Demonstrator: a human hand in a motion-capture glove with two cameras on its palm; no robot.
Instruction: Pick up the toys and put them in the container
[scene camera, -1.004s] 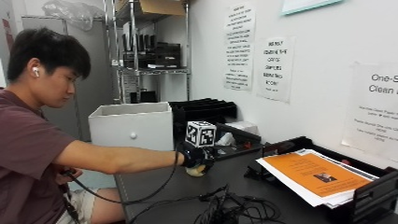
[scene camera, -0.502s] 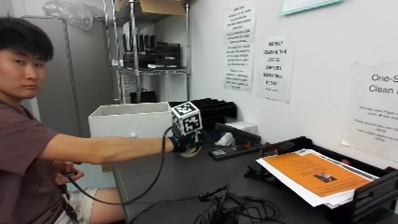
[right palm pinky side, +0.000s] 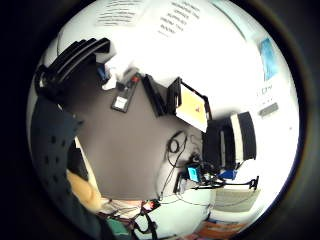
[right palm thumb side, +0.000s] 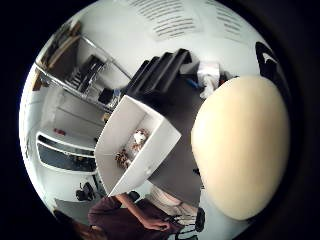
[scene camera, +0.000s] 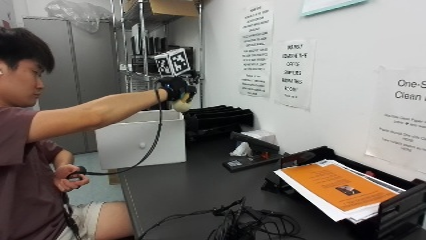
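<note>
**Gloved hand carries a toy up over the bin**

Right hand (scene camera: 176, 90), gloved in black, is curled round a pale, rounded toy (scene camera: 181, 104) and holds it high at the end of an outstretched arm, above the far rim of the white container (scene camera: 141, 141). A second ago that hand was low at the table surface beside the black tray; half a second ago it was halfway up, beside the container. So the pickup is done and the carry is nearly over.

From the thumb-side palm camera the cream toy (right palm thumb side: 240, 147) bulks close against the palm, and the container (right palm thumb side: 161, 145) lies open beside and below it, with at least two small toys (right palm thumb side: 140, 136) already inside. That suggests the task is partly complete, with this piece next to go in.

Further right on the dark table (scene camera: 193, 185) sit a black remote-like device (scene camera: 249, 161), a tangle of cables (scene camera: 249, 225) and a tray of papers with an orange sheet (scene camera: 329, 186). No other loose toys are plainly visible there.

The likely next step is lowering or letting go over the opening; the hand seems near the rim rather than centred, so a drop could miss.
</note>
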